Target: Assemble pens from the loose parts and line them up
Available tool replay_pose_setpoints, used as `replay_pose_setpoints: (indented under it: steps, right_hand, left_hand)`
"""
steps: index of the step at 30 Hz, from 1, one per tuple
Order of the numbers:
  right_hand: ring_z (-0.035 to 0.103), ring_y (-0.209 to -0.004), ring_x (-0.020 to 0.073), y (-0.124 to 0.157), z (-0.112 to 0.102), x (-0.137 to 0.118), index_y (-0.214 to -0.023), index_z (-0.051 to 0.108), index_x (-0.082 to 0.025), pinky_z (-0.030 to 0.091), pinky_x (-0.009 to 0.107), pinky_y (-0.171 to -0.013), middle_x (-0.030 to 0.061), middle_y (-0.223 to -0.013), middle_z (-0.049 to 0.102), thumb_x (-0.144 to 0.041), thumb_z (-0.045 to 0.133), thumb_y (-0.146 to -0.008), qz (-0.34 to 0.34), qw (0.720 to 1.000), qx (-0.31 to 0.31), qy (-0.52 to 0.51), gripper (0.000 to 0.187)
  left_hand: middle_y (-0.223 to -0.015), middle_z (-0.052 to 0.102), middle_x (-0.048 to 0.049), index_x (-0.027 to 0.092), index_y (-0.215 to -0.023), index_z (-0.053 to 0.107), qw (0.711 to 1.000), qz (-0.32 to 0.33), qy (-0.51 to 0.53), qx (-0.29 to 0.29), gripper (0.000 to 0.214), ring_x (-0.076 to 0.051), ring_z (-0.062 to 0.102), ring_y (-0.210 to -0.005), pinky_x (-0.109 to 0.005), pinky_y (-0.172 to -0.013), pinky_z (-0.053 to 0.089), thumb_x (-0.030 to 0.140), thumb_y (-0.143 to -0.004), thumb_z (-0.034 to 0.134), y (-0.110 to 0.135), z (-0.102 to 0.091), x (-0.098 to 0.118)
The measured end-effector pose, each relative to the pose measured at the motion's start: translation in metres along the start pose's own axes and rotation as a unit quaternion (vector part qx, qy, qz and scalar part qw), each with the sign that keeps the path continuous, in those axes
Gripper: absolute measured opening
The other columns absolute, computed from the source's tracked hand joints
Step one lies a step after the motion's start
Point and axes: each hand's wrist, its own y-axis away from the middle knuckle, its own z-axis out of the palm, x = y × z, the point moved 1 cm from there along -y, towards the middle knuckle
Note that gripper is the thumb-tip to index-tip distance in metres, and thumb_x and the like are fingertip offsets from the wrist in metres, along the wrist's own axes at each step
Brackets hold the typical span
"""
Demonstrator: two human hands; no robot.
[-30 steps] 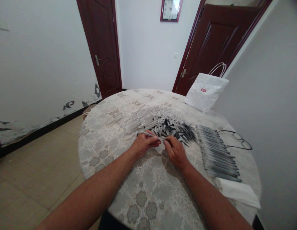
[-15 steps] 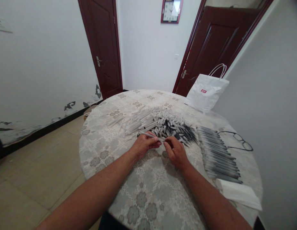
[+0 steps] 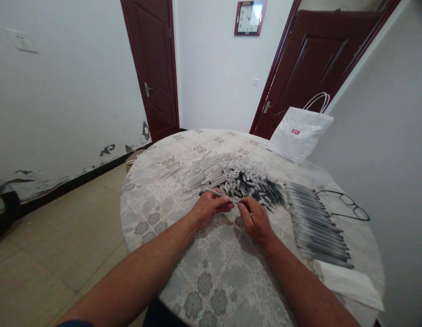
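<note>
My left hand (image 3: 208, 208) is closed round a thin white pen barrel (image 3: 218, 193) that points up and to the left. My right hand (image 3: 256, 220) pinches at the barrel's near end, fingertips almost meeting those of the left; what it holds there is too small to name. Both hands rest on a round table (image 3: 214, 272) with a floral lace cloth. Just beyond them lies a heap of white barrels (image 3: 206, 171), small white caps (image 3: 243, 175) and dark refills (image 3: 270, 195). A neat row of finished grey pens (image 3: 316, 222) lies to the right.
A pair of glasses (image 3: 347, 205) sits at the right edge, a white paper bag (image 3: 301, 132) leans on the wall behind, and a folded white sheet (image 3: 350, 284) lies at the near right. Two dark red doors (image 3: 156, 68) and a wall clock (image 3: 249, 17) are behind the table.
The hands stay together on the barrel with barely any motion. The camera has turned a little to the left, so everything sits slightly further right.
</note>
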Motion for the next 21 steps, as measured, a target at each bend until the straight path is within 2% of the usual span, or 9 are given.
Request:
replay_pose_setpoints:
  steps: [3, 11, 15, 18, 21]
  right_hand:
    - [0.058, -0.076, 0.0183, 0.000, 0.000, 0.000, -0.092, 0.058, -0.021, 0.041, 0.028, -0.072, 0.0036, -0.082, 0.063, -0.035, 0.040, -0.101, -0.007, 1.000, -0.001, 0.008, 0.024]
    - [0.058, -0.068, 0.0167, 0.001, 0.000, -0.001, -0.083, 0.054, -0.022, 0.042, 0.027, -0.065, 0.0010, -0.071, 0.061, -0.036, 0.036, -0.103, 0.039, 0.998, -0.028, -0.038, 0.030]
    - [0.062, -0.072, 0.0170, -0.001, 0.000, -0.005, -0.103, 0.060, -0.020, 0.046, 0.027, -0.069, 0.0038, -0.086, 0.068, -0.037, 0.049, -0.097, 0.024, 0.998, 0.001, -0.053, 0.020]
    - [0.064, -0.078, 0.0180, -0.003, -0.002, -0.005, -0.102, 0.064, -0.021, 0.047, 0.028, -0.073, 0.0056, -0.091, 0.070, -0.035, 0.051, -0.096, 0.008, 0.999, 0.012, -0.039, 0.020]
    - [0.064, -0.076, 0.0181, -0.006, -0.010, 0.005, -0.102, 0.065, -0.020, 0.047, 0.028, -0.071, 0.0045, -0.086, 0.070, -0.036, 0.051, -0.096, 0.055, 0.996, 0.058, -0.030, 0.022]
  left_hand:
    - [-0.080, 0.073, -0.0069, 0.014, -0.086, 0.060, 1.000, -0.001, -0.003, -0.006, 0.036, -0.019, 0.073, -0.072, -0.035, -0.076, 0.060, 0.033, -0.070, 0.085, -0.001, -0.001, -0.001]
    - [-0.082, 0.073, -0.0072, 0.014, -0.086, 0.059, 1.000, -0.003, -0.011, -0.015, 0.037, -0.018, 0.073, -0.072, -0.036, -0.077, 0.059, 0.034, -0.071, 0.085, -0.002, -0.003, -0.002]
    - [-0.078, 0.072, -0.0061, 0.014, -0.086, 0.060, 0.999, 0.015, -0.046, -0.018, 0.036, -0.018, 0.072, -0.071, -0.036, -0.076, 0.059, 0.037, -0.072, 0.084, -0.001, -0.001, -0.002]
    - [-0.078, 0.072, -0.0068, 0.014, -0.087, 0.063, 0.994, 0.029, -0.099, -0.027, 0.033, -0.019, 0.071, -0.071, -0.035, -0.075, 0.058, 0.039, -0.075, 0.081, -0.001, -0.002, 0.002]
    - [-0.085, 0.072, -0.0084, 0.015, -0.089, 0.065, 0.978, 0.075, -0.192, 0.009, 0.029, -0.019, 0.069, -0.076, -0.032, -0.070, 0.057, 0.042, -0.081, 0.072, -0.004, -0.010, 0.011]
